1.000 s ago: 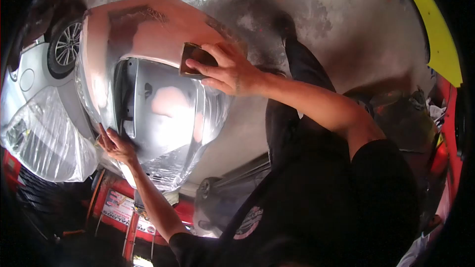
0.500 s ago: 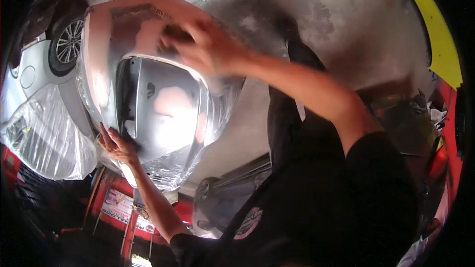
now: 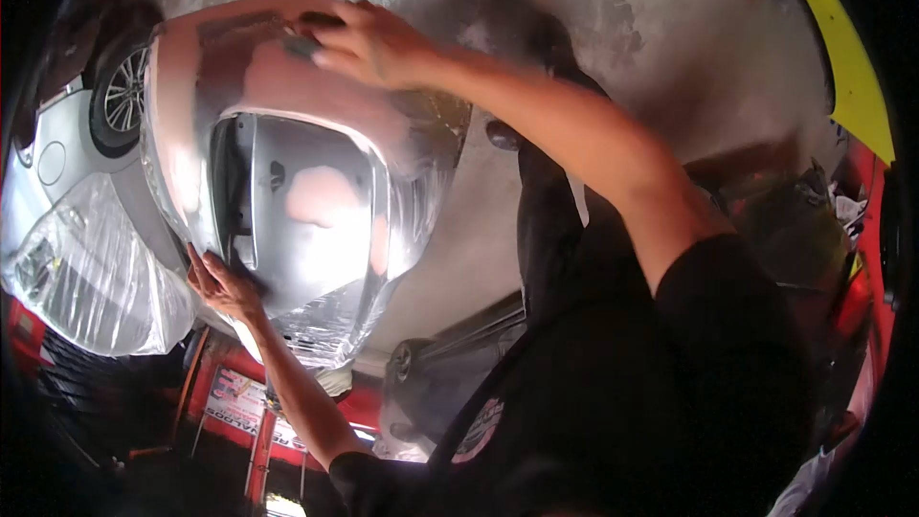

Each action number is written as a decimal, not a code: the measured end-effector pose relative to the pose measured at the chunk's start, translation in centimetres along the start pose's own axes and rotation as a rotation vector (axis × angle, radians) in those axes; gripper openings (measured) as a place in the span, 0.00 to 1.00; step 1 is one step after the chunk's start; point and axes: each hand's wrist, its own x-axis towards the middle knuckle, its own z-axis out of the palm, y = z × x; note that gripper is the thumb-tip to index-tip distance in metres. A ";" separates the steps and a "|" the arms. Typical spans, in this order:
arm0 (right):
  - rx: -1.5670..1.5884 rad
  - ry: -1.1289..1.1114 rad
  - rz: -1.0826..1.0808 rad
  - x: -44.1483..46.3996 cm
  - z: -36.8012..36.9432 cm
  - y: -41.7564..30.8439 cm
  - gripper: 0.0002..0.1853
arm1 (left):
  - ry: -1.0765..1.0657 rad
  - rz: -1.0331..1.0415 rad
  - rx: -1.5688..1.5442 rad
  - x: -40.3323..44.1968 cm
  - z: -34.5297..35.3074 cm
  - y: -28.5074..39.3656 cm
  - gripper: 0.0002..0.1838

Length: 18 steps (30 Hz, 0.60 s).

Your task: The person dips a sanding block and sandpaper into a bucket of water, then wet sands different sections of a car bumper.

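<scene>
A car body panel [image 3: 325,86], patchy pinkish-brown and grey, surrounds a smooth grey recess [image 3: 316,158] with bright reflections. Clear plastic film [image 3: 421,206] wraps its lower and right sides. My right hand [image 3: 369,43] grips a dark block [image 3: 311,33] against the upper part of the panel; the block is blurred and partly hidden by the fingers. My left hand [image 3: 222,284] lies with its fingers apart on the panel's lower left edge, beside the recess, and holds nothing.
On the left stands a silver car with a spoked wheel [image 3: 126,91] and crumpled plastic sheeting [image 3: 105,273]. A dark grey car [image 3: 450,378] is below. Yellow [image 3: 842,48] and red panels edge the right. A red frame with a printed sign [image 3: 235,402] is at lower left.
My right hand has moved up and left across the panel with the block, from the recess's upper right corner to the panel's top. My left hand has stayed at the lower left edge.
</scene>
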 end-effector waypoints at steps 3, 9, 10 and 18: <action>-0.019 0.000 0.041 -0.4 -0.1 0.9 0.22 | -0.020 -0.011 0.004 0.0 0.3 -1.0 0.38; -0.191 0.045 -0.139 -12.2 -3.2 -4.8 0.23 | -0.019 0.005 0.015 0.2 -0.2 -1.6 0.36; -0.194 0.045 -0.141 -10.1 -2.9 -3.8 0.23 | -0.028 0.017 0.019 0.2 0.0 -1.3 0.36; -0.087 0.120 -0.086 -6.3 -1.1 -2.9 0.24 | 0.020 -0.022 0.025 0.4 0.7 -0.4 0.38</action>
